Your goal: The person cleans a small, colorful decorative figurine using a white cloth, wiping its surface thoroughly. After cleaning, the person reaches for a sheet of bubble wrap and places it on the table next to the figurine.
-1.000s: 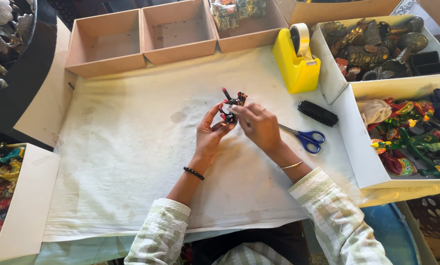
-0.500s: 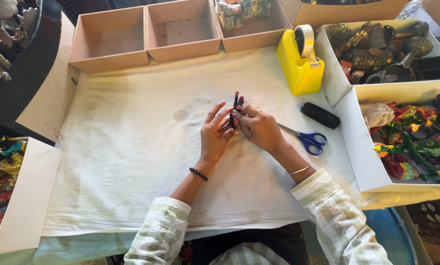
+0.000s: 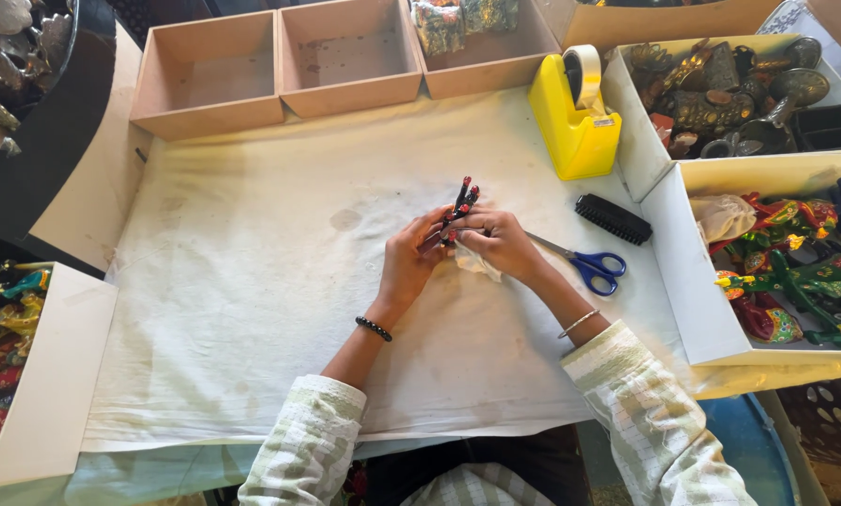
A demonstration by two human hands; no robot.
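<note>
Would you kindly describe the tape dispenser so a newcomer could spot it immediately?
Start at the white cloth covering the table, then go to its far right corner. The tape dispenser stands there, just beyond the black brush and blue-handled scissors. It is the only bright yellow thing there.

Since a second ago, the left hand (image 3: 409,260) has closed from an open palm around the small dark painted figurine (image 3: 461,203), whose legs now stick up together, tilted right. A white cloth (image 3: 475,261) has appeared under the right hand (image 3: 502,245).
</note>
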